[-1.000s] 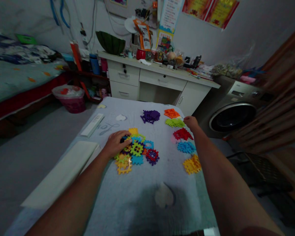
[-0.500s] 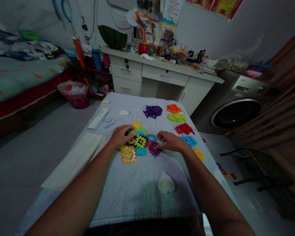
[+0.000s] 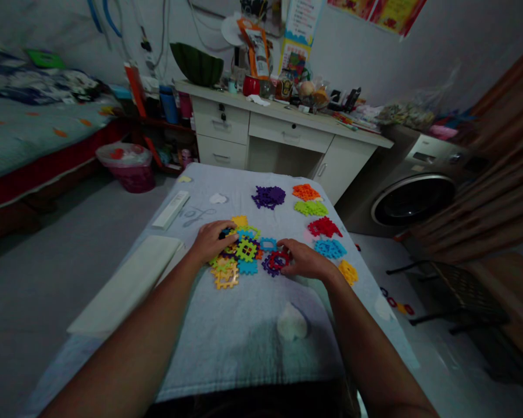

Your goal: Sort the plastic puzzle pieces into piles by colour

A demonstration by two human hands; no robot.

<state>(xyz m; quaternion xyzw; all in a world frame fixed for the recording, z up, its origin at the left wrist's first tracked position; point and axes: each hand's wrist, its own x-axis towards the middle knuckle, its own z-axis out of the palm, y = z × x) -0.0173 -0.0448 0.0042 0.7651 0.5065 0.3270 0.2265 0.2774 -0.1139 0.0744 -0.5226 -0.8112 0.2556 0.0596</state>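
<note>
A mixed pile of toothed plastic building tiles lies in the middle of the cloth, with a lime tile (image 3: pixel 246 249) on top and yellow tiles (image 3: pixel 226 274) at its near left. My left hand (image 3: pixel 212 239) rests at the pile's left side, fingers curled over a dark spot; what they hold is hidden. My right hand (image 3: pixel 304 259) pinches a red square-framed tile (image 3: pixel 279 260) by its right edge. Partly under that red tile is a purple tile (image 3: pixel 270 267). A blue framed tile (image 3: pixel 268 244) lies just beyond it.
Sorted piles stand along the right: orange (image 3: pixel 305 192), lime (image 3: pixel 310 208), red (image 3: pixel 325 227), blue (image 3: pixel 330 249) and yellow (image 3: pixel 347 272). A purple pile (image 3: pixel 269 197) lies at the back. At left are a long white box (image 3: pixel 126 284) and a smaller one (image 3: pixel 171 210).
My right hand has taken the red tile and drawn it slightly right, showing more of the purple tile beneath. My left hand stays at the pile. The view has shifted slightly.
</note>
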